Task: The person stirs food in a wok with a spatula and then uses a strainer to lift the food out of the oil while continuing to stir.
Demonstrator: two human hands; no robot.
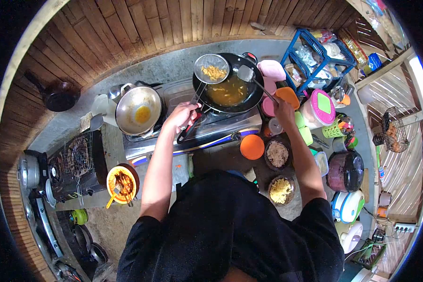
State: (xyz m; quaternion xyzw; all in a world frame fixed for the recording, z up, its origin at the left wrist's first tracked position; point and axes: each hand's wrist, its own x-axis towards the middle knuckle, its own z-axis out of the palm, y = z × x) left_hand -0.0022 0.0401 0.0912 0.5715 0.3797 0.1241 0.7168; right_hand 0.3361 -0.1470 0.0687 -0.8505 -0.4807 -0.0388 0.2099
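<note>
My left hand [184, 115] is closed on the handle of a wire strainer [212, 68]. Golden fried pieces [213, 73] lie in its mesh bowl, which is held over the back left of a black wok [247, 103]. Brownish oil [226, 94] with a few pieces floating in it fills the wok's bottom. In my right hand [283, 110] is the dark handle of a spatula [246, 73]; its grey blade is above the wok's right side, apart from the strainer. The wok sits on the right burner of a gas stove [192, 138], its handle beneath my left hand.
A light metal pan [138, 111] with yellow oil occupies the left burner. At lower left is an orange bowl [122, 184] of dark sauce. Bowls of shredded food [277, 155] and pale yellow pieces [281, 191], plastic containers [318, 109] and a blue rack [318, 56] stand on the right.
</note>
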